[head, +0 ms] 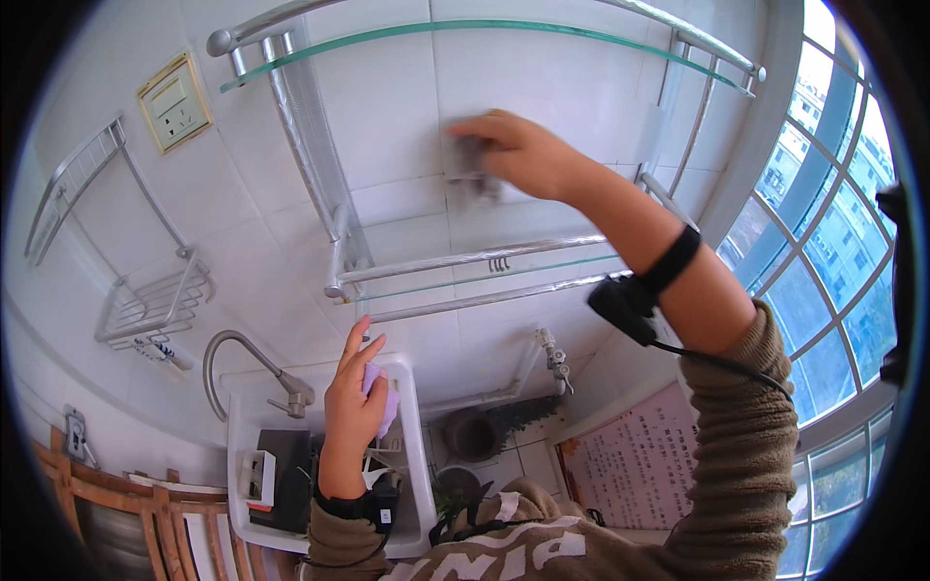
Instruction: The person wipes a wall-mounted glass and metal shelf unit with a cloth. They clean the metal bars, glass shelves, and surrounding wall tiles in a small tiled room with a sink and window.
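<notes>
My right hand [527, 156] is raised at the wall above the lower glass shelf. It grips a grey object [468, 156], perhaps a cloth, too blurred to name surely. The white wall tiles [385, 109] lie just behind it; whether it touches them I cannot tell. Lower down, my left hand [356, 407] holds a crumpled purple cloth [390, 410] against its palm, with some fingers stretched out. Those fingertips are near the left end of the lower metal rail [465, 301]. Around my right hand is a wall rack with an upper glass shelf [494, 26] and silver bars [294, 131].
Beneath my left hand stands a white sink [418, 465] with a faucet [290, 392] and a black board [283, 465] bearing a white box [258, 479]. A wire basket [156, 309] and a socket [174, 102] are left. Right are a water valve [556, 359], a printed board [632, 465] and a barred window [828, 210].
</notes>
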### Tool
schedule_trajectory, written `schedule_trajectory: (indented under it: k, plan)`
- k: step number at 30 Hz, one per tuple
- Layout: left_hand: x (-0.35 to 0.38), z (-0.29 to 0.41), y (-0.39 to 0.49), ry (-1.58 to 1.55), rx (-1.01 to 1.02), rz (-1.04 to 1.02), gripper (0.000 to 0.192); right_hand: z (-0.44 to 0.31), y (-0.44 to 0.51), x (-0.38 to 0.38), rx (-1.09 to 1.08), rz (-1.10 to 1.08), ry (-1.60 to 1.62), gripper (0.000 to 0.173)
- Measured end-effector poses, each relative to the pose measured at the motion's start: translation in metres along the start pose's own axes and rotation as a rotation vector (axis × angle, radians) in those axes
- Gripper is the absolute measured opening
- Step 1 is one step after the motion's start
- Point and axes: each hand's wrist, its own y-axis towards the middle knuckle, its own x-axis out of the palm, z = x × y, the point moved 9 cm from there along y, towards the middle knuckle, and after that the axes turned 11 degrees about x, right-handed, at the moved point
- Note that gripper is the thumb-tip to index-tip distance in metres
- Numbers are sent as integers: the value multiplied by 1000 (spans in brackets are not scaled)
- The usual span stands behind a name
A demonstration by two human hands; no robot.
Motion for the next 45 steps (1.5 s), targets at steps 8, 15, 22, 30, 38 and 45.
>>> schedule_trajectory:
  k: [8,15,22,30,38,45]
  plan:
    - [-1,-2,-1,42,-44,-16,43,-41,38,123,23,-523,-70,50]
    - [1,0,-2,-50,-65,-11,46,98,-22,4,256,-216,-289,38]
    - [0,4,-1,47,7,22,43,149,-76,-84,537,41,-948,24]
    - [-4,3,-1,31,-36,-16,42,-37,-16,-37,-192,396,-740,39]
    - [-5,1,-2,4,-70,-29,42,-139,28,62,-751,480,-1043,52]
    - [-6,-2,-3,11,-45,-16,42,-53,-1,139,-581,-361,-986,42]
